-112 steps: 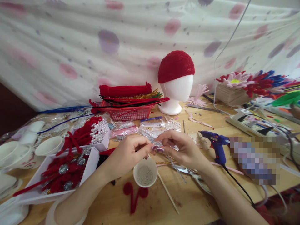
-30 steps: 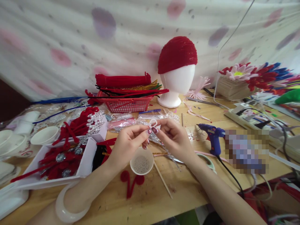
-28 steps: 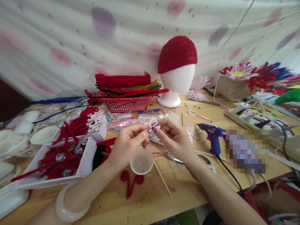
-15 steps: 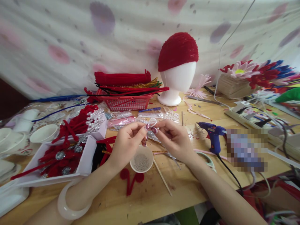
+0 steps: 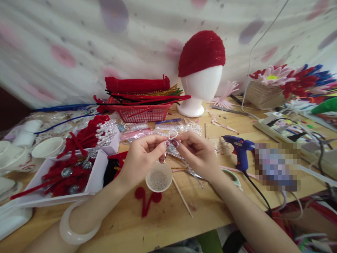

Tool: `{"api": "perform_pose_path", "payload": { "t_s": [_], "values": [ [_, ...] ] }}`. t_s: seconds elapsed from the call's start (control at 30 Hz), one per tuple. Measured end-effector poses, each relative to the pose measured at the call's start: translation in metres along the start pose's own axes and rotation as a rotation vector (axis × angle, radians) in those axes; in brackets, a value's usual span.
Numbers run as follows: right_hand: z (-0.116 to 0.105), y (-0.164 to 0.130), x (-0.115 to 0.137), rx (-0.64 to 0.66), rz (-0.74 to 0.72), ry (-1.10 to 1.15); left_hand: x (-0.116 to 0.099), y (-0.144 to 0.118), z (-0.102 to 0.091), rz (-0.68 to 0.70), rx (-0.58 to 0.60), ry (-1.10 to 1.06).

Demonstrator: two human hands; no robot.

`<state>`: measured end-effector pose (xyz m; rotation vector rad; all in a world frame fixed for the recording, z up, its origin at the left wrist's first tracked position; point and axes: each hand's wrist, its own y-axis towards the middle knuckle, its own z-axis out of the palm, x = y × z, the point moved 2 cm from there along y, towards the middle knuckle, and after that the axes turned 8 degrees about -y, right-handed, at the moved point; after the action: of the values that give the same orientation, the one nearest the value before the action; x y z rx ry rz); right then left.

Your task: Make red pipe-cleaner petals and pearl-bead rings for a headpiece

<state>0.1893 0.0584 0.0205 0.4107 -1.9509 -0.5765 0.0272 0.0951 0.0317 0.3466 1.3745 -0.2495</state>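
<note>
My left hand point(image 5: 140, 158) and my right hand point(image 5: 196, 153) meet fingertip to fingertip above a small white cup point(image 5: 159, 177) of tiny beads. Between the pinched fingers I hold a small loop of white pearl beads point(image 5: 172, 134) on thin wire. A bent red pipe cleaner shape point(image 5: 146, 200) lies on the wooden table in front of the cup. A wooden stick point(image 5: 182, 197) lies to the right of it. A pale bangle point(image 5: 73, 228) circles my left wrist.
White trays point(image 5: 93, 182) with red and pearl pieces sit at left. A red basket point(image 5: 142, 111) of pipe cleaners and a foam head point(image 5: 201, 89) with a red cap point(image 5: 202, 52) stand behind. A blue glue gun point(image 5: 240, 154), scissors point(image 5: 231, 177) and cables lie at right.
Both hands rose slightly and stayed pinched together on the bead loop. The camera tilted, so the table things sit a little higher in view.
</note>
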Motion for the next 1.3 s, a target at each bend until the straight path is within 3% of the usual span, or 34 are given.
{"api": "perform_pose_path", "payload": {
  "t_s": [0.73,0.93,1.3],
  "values": [
    [0.000,-0.002,-0.005,0.056,0.013,0.068,0.013,0.001,-0.001,-0.003,-0.059,-0.197],
    [0.006,0.000,-0.005,0.091,0.135,0.294,0.017,0.002,-0.001,0.056,-0.086,-0.212],
    [0.013,0.004,-0.001,0.189,0.348,0.646,0.016,0.002,0.001,0.070,-0.023,-0.134]
  ]
}}
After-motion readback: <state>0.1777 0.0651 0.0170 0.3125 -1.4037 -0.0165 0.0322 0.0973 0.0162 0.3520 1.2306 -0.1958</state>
